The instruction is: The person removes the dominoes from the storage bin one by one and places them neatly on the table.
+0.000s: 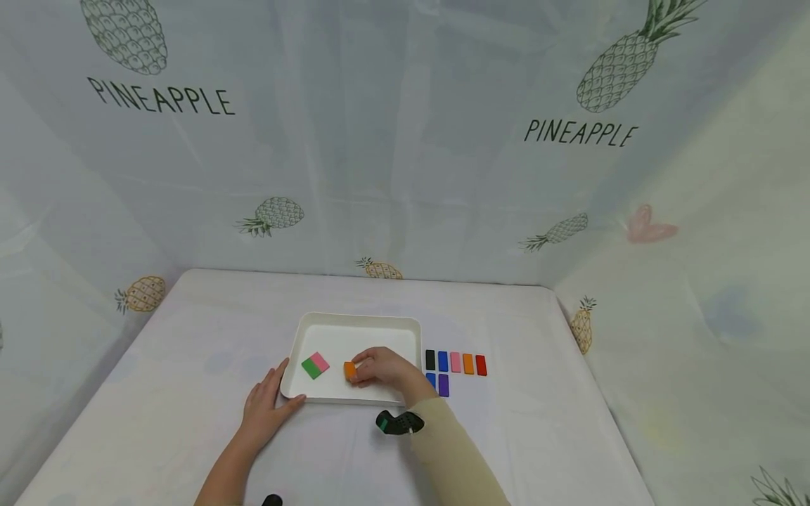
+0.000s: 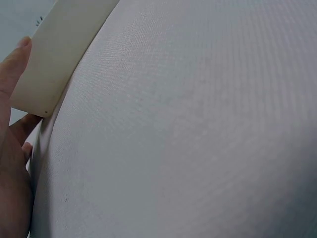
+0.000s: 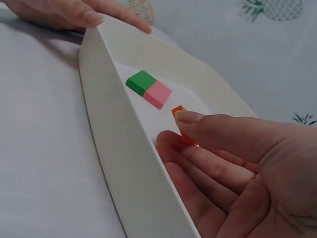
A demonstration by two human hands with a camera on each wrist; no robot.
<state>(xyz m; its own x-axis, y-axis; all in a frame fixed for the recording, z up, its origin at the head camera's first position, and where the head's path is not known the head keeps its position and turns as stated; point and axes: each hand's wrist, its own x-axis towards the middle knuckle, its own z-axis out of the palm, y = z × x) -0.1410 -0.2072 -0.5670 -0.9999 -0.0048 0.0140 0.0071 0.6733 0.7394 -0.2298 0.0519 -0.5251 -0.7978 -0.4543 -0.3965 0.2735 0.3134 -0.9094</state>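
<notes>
Nearest the head camera, a beige sleeve (image 1: 452,450) enters from the lower edge, a black wrist device (image 1: 400,423) at its cuff, with the bare left forearm (image 1: 224,467) across from it. A white tray (image 1: 354,318) has its near right corner hidden behind the right wrist. Just beside its right wall lie two short rows of coloured blocks (image 1: 468,363), which tighten the room there; a wide stretch of white cloth runs from the tray to the left edge of the counter (image 1: 538,422). Pineapple-printed sheets (image 1: 405,140) rise behind and on both sides. The left hand (image 1: 262,409) rests spread about the tray's near left corner. The right hand (image 1: 382,367) reaches over the near wall, its grip pinching an orange block (image 1: 349,371); left of that, a green block (image 1: 311,367) and a pink block (image 1: 320,362) lie edge to edge on the tray floor.

From the left wrist, cloth fills most of the view; at upper left the thumb lies straight against the tray's outer wall, the hand cut off by the frame.

From the right wrist, thumb and forefinger are closed on the orange block, inside the tray walls near the pink block; I cannot tell whether it touches the floor.
</notes>
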